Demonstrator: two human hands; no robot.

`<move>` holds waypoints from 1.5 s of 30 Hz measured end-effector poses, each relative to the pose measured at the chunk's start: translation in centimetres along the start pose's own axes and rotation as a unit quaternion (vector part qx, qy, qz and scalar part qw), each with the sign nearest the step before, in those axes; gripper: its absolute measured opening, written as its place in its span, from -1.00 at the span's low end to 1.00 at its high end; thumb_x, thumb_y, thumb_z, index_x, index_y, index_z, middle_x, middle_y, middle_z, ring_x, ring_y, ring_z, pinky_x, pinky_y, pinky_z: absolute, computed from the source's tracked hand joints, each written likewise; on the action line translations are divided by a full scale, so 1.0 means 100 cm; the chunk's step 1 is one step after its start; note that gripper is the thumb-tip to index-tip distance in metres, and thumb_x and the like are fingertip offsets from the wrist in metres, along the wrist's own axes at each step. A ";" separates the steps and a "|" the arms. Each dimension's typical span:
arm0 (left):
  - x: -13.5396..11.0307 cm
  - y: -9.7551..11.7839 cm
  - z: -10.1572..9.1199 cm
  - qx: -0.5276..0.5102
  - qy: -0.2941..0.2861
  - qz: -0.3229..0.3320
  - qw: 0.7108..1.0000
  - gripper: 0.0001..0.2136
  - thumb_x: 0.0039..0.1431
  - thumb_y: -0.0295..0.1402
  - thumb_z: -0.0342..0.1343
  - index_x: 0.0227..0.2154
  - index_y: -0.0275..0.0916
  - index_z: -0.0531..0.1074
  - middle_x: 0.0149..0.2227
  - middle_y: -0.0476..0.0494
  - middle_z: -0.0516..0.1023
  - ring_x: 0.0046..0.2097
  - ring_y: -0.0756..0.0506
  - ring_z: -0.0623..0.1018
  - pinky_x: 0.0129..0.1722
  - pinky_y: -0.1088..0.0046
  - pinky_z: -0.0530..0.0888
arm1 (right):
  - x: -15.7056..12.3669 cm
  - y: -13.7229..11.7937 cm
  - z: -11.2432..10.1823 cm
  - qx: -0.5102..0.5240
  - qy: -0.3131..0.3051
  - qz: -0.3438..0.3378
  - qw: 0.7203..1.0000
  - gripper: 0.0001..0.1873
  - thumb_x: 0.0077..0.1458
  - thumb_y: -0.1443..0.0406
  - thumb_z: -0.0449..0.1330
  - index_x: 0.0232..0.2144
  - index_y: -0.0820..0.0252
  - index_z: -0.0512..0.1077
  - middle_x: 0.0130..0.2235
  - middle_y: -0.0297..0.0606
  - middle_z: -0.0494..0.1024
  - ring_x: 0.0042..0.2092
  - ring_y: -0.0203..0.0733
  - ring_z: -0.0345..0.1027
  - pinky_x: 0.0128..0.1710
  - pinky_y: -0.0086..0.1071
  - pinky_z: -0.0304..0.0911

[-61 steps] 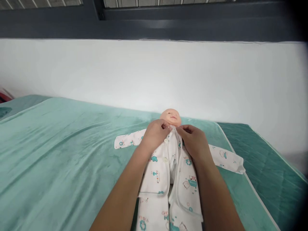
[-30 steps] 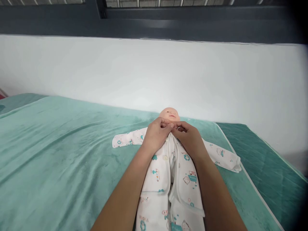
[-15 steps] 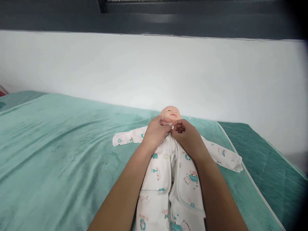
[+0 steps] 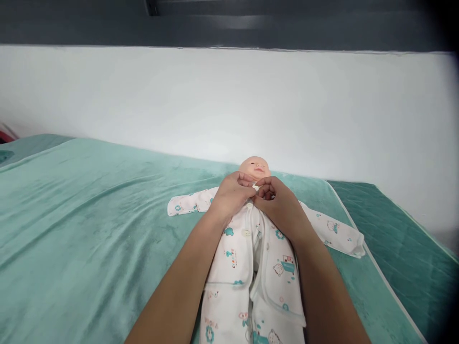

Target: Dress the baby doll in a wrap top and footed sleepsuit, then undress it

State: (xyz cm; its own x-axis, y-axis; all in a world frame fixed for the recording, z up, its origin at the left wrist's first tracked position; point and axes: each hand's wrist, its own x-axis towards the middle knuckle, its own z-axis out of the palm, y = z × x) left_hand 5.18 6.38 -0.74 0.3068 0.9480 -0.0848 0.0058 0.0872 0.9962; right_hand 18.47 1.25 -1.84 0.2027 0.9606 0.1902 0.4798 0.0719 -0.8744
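A baby doll (image 4: pixel 255 167) lies on its back on a teal blanket (image 4: pixel 89 215), head toward the wall. It wears a white printed romper (image 4: pixel 236 260) with both sleeves spread out sideways. My left hand (image 4: pixel 231 196) and my right hand (image 4: pixel 279 203) meet at the doll's neck. Both pinch the two front edges of the romper together at the collar, where a small white snap shows between the fingertips. Lower down the romper's front hangs open.
A white wall (image 4: pixel 229 105) rises right behind the doll's head, with a dark window frame (image 4: pixel 251 24) above it. At the right a darker green quilted mattress (image 4: pixel 401 258) shows past the blanket's white-piped edge. A red object (image 4: pixel 4 134) peeks in at far left.
My hands have drawn closer together at the doll's collar, bringing the two romper edges to meet. The camera has tilted down a little, so less of the window shows.
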 end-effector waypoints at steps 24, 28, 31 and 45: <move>-0.006 0.003 -0.003 -0.022 -0.029 0.004 0.999 -0.78 -0.09 -0.52 0.15 -0.31 -0.20 0.44 -0.35 -0.07 0.51 -0.31 -0.03 0.51 -0.32 0.43 0.41 | -0.007 -0.009 -0.003 -0.043 -0.061 0.017 0.997 -0.58 0.06 0.28 0.10 0.00 -0.06 0.36 -0.49 -0.52 0.29 -0.43 -0.30 0.22 -0.41 -0.40 0.11; -0.003 0.001 -0.002 -0.013 -0.023 -0.002 1.000 -0.77 -0.10 -0.47 0.18 -0.30 -0.19 0.43 -0.36 -0.08 0.53 -0.34 -0.05 0.51 -0.33 0.40 0.42 | -0.007 -0.012 -0.004 -0.067 -0.063 0.003 0.996 -0.54 0.07 0.29 0.07 0.05 -0.05 0.35 -0.49 -0.49 0.32 -0.42 -0.27 0.25 -0.40 -0.39 0.12; -0.002 0.000 -0.003 -0.017 -0.019 -0.010 1.000 -0.75 -0.14 -0.50 0.18 -0.31 -0.19 0.42 -0.35 -0.09 0.53 -0.33 -0.05 0.51 -0.33 0.41 0.42 | -0.007 -0.012 -0.005 -0.085 -0.067 -0.003 0.994 -0.54 0.07 0.30 0.06 0.05 -0.06 0.35 -0.50 -0.50 0.32 -0.42 -0.27 0.25 -0.40 -0.38 0.12; 0.002 -0.008 -0.002 0.119 0.005 0.121 0.986 -0.83 -0.03 -0.49 0.12 -0.32 -0.21 0.45 -0.26 -0.06 0.54 -0.25 -0.02 0.51 -0.26 0.47 0.40 | -0.002 -0.004 -0.005 -0.012 -0.044 -0.008 0.999 -0.57 0.05 0.31 0.07 0.01 0.00 0.39 -0.52 -0.52 0.28 -0.45 -0.30 0.20 -0.39 -0.39 0.13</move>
State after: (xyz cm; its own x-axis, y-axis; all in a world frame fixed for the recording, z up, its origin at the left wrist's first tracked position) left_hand 5.02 6.55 -1.59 0.3165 0.9357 0.1561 0.1569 -0.2139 0.9642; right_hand 18.65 0.86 -1.31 0.1193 0.9794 0.1630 0.5035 0.0818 -0.8601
